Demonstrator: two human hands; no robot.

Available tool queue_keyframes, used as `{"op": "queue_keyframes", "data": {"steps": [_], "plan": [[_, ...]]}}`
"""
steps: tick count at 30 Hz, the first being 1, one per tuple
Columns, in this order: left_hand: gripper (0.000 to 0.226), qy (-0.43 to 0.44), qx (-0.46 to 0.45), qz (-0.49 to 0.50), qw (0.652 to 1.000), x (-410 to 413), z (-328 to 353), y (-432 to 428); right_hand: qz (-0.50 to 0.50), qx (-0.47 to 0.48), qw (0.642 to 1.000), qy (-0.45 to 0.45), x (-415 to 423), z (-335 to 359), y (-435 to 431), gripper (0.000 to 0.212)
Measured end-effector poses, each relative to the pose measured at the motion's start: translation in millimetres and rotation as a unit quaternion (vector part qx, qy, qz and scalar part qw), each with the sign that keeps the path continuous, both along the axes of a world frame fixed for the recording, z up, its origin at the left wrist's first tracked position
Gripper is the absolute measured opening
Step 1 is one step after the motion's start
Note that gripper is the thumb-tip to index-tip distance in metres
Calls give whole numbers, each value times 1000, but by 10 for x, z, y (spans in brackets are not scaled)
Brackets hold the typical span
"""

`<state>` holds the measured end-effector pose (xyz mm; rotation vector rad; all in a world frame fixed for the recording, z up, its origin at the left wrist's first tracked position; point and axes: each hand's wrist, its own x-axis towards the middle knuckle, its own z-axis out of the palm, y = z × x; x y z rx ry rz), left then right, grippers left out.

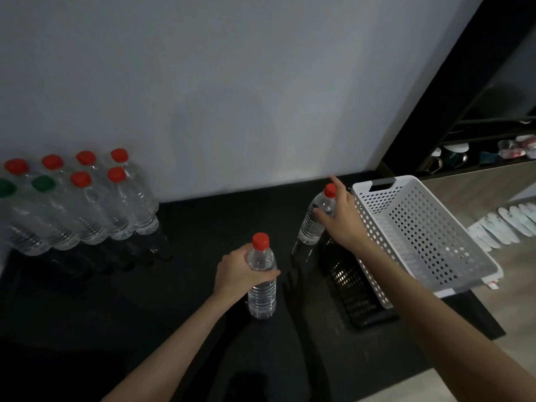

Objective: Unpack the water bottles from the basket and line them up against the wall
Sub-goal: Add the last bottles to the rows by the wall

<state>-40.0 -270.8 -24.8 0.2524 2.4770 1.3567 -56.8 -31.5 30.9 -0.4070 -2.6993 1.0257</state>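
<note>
My left hand (236, 271) wraps the shoulder of a red-capped bottle (262, 278) that stands upright on the black counter (116, 300), near the middle of the view. My right hand (340, 219) grips a second bottle (317, 217), also red-capped, by its upper body, index finger pointing out past the cap toward the wall (232, 97); this bottle tilts a little to the right, and I cannot tell whether its base touches the counter. It sits just beside the left wall of the white basket (420, 227).

The basket, perforated, with a handle slot at its far end, rests at the counter's right side, part of it overhanging the edge. No bottles show inside it.

At far left, eight bottles (87, 204) are grouped against the wall in two ranks: four red caps at the back, and in front two green caps followed by two red. They stand touching or nearly so, well apart from the two bottles in my hands. The glossy counter mirrors their bodies.

Beyond the basket, upper right, dark shelves (478, 134) hold cups and small items too dim to identify. On the pale floor (464, 192) at right lies a row of white packets (504, 224).
</note>
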Motion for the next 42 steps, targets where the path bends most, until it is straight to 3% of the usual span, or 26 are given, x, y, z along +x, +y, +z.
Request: {"op": "queue_keyframes", "data": {"steps": [4, 9, 15, 22, 27, 36, 42], "plan": [[43, 16, 5, 32, 999, -301, 18, -87, -29, 20, 998, -49, -330, -10, 25, 57], [45, 30, 16, 89, 995, -508, 41, -278, -51, 47, 997, -38, -490, -58, 134, 37], [45, 52, 8, 171, 984, -656, 56, -576, 113, 89, 988, -61, -636, 35, -138, 34], [46, 64, -9, 266, 962, -713, 124, -939, 247, 7, 968, -47, -992, 34, -661, 34], [43, 92, -21, 340, 936, -734, 73, -1169, 332, 9, 943, -25, -1355, 102, -1286, 34], [60, 90, 7, 377, 922, -843, -63, -1565, 365, 3, 931, 22, -1967, 110, -2289, 35], [67, 86, 18, 350, 933, -1001, -201, -1764, 338, -16, 941, 23, -2282, -69, -2628, 36]]}}
